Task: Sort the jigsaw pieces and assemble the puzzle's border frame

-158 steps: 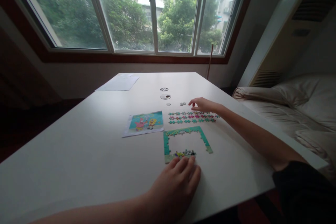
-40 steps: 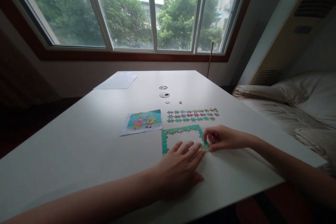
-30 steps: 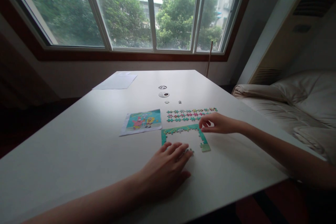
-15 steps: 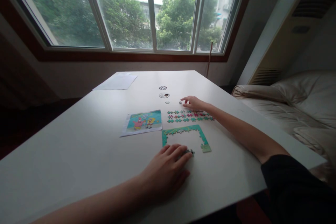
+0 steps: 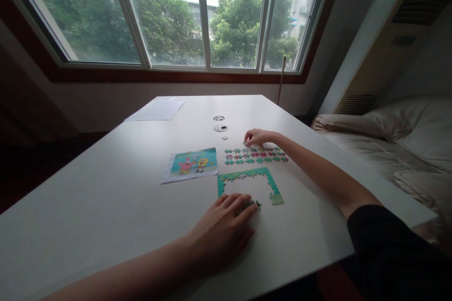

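Note:
A part-built green jigsaw frame [image 5: 247, 176] lies on the white table [image 5: 106, 207]. My left hand [image 5: 222, 230] rests flat on the table, fingers spread, fingertips on the frame's lower edge. My right hand [image 5: 256, 137] reaches far forward, fingers pinched on a small loose puzzle piece at the far end of the rows of loose pieces [image 5: 256, 155]. A cartoon reference picture [image 5: 192, 163] lies left of the frame.
Another single piece [image 5: 224, 138], two round discs [image 5: 220, 128] and a sheet of paper [image 5: 156, 110] lie further back. A bed with pillows [image 5: 388, 136] stands right of the table. Big windows fill the far wall.
My right hand left the frame's right corner, travelled forward past the rows of loose pieces, and closed its fingers on a small piece. My left hand stayed on the frame's lower edge.

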Motion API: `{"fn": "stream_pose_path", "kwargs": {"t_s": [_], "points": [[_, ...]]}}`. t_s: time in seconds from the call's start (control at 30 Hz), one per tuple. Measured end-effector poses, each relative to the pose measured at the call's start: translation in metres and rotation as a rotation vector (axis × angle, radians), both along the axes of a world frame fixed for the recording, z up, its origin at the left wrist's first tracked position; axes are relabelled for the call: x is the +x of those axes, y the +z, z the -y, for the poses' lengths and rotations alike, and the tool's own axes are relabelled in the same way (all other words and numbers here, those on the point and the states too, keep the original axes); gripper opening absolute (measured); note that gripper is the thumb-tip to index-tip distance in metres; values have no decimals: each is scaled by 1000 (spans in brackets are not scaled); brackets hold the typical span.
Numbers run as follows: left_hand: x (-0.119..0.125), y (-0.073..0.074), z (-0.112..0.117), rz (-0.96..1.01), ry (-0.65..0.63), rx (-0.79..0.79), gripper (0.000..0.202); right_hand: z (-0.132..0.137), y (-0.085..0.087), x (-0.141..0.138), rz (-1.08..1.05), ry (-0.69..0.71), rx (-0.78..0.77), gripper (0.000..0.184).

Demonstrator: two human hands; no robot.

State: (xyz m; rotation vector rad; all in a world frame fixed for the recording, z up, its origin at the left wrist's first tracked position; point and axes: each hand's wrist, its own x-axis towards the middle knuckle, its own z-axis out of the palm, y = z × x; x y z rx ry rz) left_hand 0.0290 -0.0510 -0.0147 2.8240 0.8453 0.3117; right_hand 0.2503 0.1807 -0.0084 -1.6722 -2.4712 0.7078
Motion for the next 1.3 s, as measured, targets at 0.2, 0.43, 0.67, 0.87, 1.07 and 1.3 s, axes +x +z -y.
{"fn": "stream_pose_path", "kwargs": {"t_s": [0.2,0.43,0.67,0.87,1.07,1.3], "points": [[-1,1,0,0,-2,-8,37,3,0,3,-79,-11,-84,29],[-6,1,-1,13,-8,4,35,18,3,5,-243,7,-25,23],[-7,-6,-2,19,24,78,32,100,8,9,-495,275,-217,33],[-5,-16,2,29,28,190,28,159,15,9,-388,450,-191,25],[-2,-16,6,22,38,213,27,167,10,7,-328,454,-182,22],[-1,-16,5,5,45,189,33,172,11,1,-269,400,-90,19]]}}
